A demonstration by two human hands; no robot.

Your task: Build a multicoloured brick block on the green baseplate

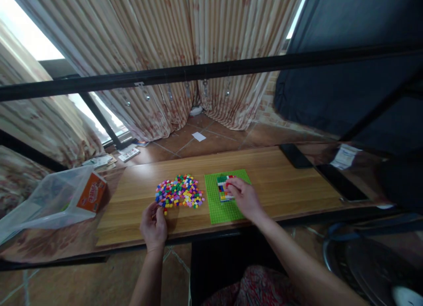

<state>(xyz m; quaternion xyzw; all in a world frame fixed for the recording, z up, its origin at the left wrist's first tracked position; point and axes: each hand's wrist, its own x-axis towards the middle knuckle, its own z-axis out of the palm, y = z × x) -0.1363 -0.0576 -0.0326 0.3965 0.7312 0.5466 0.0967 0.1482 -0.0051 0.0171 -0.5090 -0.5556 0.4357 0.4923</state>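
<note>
The right hand (244, 200) pinches a small red brick (227, 185) between thumb and forefinger, right over the build (222, 194), a patch of many-coloured bricks that the fingers partly cover; whether the red brick already touches the bricks below cannot be told. Under the build and this hand lies the green plate (218, 214), with bare studs showing on the left hand's side of the build and on the side nearer the person. The left hand (154, 226) is curled at the near edge of the pile (180, 191), its fingertips close together by a few yellow and orange bricks (153, 217); whether it grips any of them cannot be told. The pile, in pink, purple, blue, yellow, green, white and red, spreads loosely between the left hand and the plate, mostly beyond that hand. Pile and plate both lie on a wooden board (139, 180), which rests on the bench (49, 246). Out to the left of the left hand stands a clear tub (56, 200) with an orange label (91, 192) on the end facing that hand. Beyond the right hand and to its right lies a phone (295, 156); farther right are another dark, flat object (342, 182) and a white packet (345, 157). Well beyond both hands hang curtains (158, 46), behind a black bar (198, 72).
</note>
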